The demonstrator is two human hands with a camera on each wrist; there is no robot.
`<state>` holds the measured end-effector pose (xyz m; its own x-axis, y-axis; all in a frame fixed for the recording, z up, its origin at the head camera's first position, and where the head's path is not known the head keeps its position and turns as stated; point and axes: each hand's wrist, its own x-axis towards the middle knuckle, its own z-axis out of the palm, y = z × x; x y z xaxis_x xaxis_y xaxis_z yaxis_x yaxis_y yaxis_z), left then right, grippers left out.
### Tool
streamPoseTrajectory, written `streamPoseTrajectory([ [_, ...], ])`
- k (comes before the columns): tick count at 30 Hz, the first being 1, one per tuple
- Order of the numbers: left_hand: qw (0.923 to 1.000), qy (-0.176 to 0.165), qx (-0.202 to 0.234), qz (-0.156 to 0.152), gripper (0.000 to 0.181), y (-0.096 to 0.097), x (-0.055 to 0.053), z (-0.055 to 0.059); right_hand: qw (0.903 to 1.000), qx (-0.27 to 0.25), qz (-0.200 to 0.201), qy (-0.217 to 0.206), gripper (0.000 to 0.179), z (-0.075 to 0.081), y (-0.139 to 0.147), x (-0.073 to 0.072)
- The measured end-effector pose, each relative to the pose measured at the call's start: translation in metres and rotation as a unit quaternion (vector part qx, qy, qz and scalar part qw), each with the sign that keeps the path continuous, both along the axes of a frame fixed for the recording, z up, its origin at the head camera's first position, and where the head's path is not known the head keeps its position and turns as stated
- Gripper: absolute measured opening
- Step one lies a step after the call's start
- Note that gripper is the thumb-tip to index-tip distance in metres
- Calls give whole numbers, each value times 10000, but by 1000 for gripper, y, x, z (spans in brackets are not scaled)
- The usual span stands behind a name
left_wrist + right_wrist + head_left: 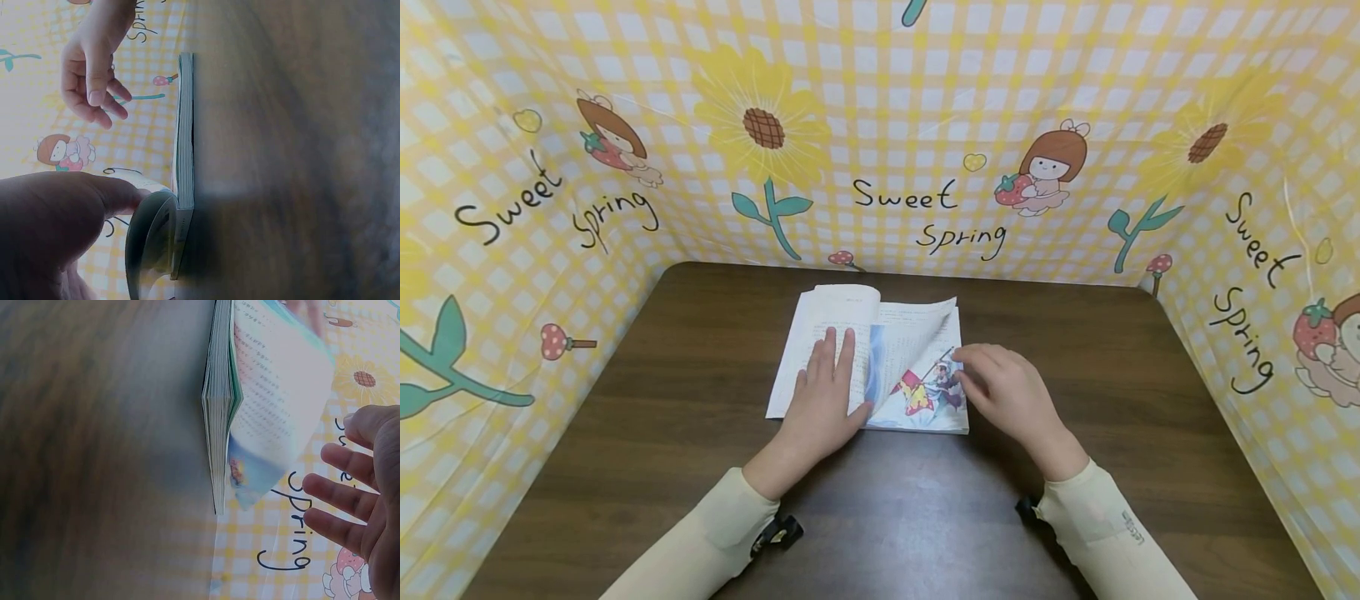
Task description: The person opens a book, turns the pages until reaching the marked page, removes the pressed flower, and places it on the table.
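An open paperback book [786, 385] lies on the table, with printed text and a colourful illustration [936, 392] at its lower right. My left hand [820, 404] rests on the left-hand page with fingers extended, its thumb near the spine. Seen from the left wrist, that hand [56, 215] is beside the bent pages. A right-hand page [281, 387] stands lifted and slanting in the right wrist view. My right hand [1011, 392] is just beyond the book's right edge. Its fingers [340, 494] are spread and loosely bent, apart from the page and holding nothing.
The dark brown wooden table [700, 350] surrounds the book. Yellow checked cloth [880, 125] with flowers, cartoon figures and lettering encloses the back and both sides. Each wrist wears a black strapped device [777, 535] at the pale sleeve.
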<state>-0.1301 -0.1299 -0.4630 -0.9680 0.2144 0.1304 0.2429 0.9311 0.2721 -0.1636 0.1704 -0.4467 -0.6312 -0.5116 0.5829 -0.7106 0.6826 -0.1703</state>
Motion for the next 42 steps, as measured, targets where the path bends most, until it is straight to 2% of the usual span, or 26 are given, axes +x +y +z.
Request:
streamPoseTrajectory([
  [9,9958,793,-442,-107,121,-3,1,-1,9999,49,-46,-80,29,1,0,0],
  [14,9923,945,-775,-191,115,-3,1,0,9999,88,-71,-128,30,1,0,0],
  [19,9913,867,-957,-274,109,-4,1,0,9997,126,-85,-205,29,0,-1,0],
  [28,9893,569,-1162,-674,95,-7,0,1,9994,194,-142,-253,30,0,-1,0],
  [34,9914,369,-945,-825,89,-6,1,0,9990,246,-184,-317,31,0,-2,0],
  [42,9937,-435,-324,-985,79,-7,1,-2,9984,309,-186,-433,32,-1,-2,1],
])
